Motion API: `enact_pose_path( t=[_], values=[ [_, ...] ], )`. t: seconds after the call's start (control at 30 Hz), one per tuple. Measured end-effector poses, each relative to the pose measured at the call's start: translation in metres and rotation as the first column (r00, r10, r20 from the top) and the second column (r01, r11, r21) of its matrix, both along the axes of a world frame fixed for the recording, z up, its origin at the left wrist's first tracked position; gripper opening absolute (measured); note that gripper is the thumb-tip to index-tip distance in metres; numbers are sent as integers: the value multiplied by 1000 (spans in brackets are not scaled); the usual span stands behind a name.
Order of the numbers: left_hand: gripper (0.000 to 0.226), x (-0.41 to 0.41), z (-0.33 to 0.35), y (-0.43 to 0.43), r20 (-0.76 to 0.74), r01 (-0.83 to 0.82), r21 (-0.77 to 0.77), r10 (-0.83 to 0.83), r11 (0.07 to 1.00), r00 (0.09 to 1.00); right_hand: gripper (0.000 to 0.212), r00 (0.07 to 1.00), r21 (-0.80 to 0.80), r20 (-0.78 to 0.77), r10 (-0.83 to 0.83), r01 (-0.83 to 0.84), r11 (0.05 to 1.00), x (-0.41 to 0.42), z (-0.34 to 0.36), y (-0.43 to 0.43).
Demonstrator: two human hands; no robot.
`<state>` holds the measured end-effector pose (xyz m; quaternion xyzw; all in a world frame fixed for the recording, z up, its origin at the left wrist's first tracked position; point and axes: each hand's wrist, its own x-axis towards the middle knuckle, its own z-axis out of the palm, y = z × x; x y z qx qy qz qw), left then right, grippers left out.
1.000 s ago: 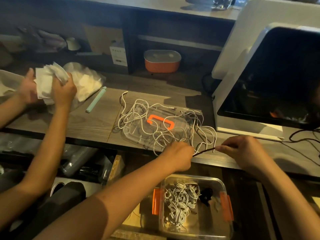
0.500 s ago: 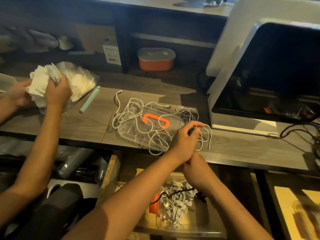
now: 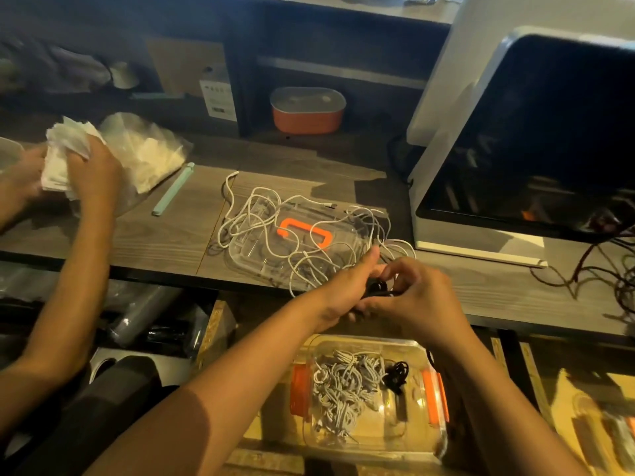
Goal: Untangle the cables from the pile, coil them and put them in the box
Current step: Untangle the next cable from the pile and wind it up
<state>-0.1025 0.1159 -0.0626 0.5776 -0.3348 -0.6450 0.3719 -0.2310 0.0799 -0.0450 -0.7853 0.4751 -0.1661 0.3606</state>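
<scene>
One black cable (image 3: 377, 288) inside left hand (image 3: 343, 292) and right hand (image 3: 423, 297) grip

desk (image 3: 165, 235): grey wood-grain top | shelf (image 3: 343, 69): dark, recessed behind desk | right: white machine (image 3: 443, 97), dark window | light: dim, warm

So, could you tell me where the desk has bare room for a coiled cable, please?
Bare wood lies between the mint stick and the white cable pile, and before the white machine, left of the dark cables. The pile and bag end are crowded.

Dim warm light, soft wide-angle blur
</scene>
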Motion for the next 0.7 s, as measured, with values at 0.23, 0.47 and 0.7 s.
enact_pose_path(
  t=[0.23,0.47,0.7],
  values=[
    [66,9,-2,4,-84,167,53,-163,985,983,20,971,247,235,41,-101,964,0,3,8],
    [43,3,-1,0,-69,38,63,-33,997,997,2,969,234,243,52,-111,966,-3,-12,6],
    [45,-21,-30,19,493,-131,-450,369,883,788,16,950,337,296,-98,-8,941,-8,-17,1]
  ],
)
